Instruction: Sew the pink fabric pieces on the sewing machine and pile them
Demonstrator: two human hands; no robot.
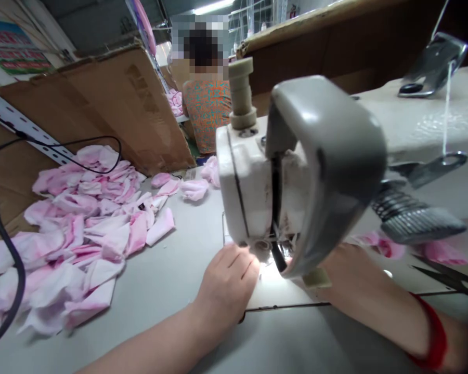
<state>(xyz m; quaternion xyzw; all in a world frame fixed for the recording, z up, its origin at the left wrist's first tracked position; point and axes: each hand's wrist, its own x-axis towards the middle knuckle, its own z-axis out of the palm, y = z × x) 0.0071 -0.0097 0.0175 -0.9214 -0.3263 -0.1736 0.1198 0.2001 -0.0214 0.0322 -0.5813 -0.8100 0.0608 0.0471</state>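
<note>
A white sewing machine (234, 182) with a grey lever guard stands in front of me, its lamp lighting the needle area. My left hand (230, 278) rests on the bed just left of the needle, fingers curled closed and pointing down. Whatever lies under those fingertips is hidden. My right hand (345, 267) reaches in from the right behind the machine head, which hides its fingers. A red band circles that wrist. Pink fabric (390, 246) shows beyond the right forearm, under the machine arm.
A heap of pink-and-white fabric pieces (97, 228) covers the table's left side. Several smaller pieces lie behind the machine. Black scissors (448, 280) rest at the right. A black cable (15, 249) hangs at the left. Cardboard (101, 109) stands behind; a person (208, 111) sits beyond.
</note>
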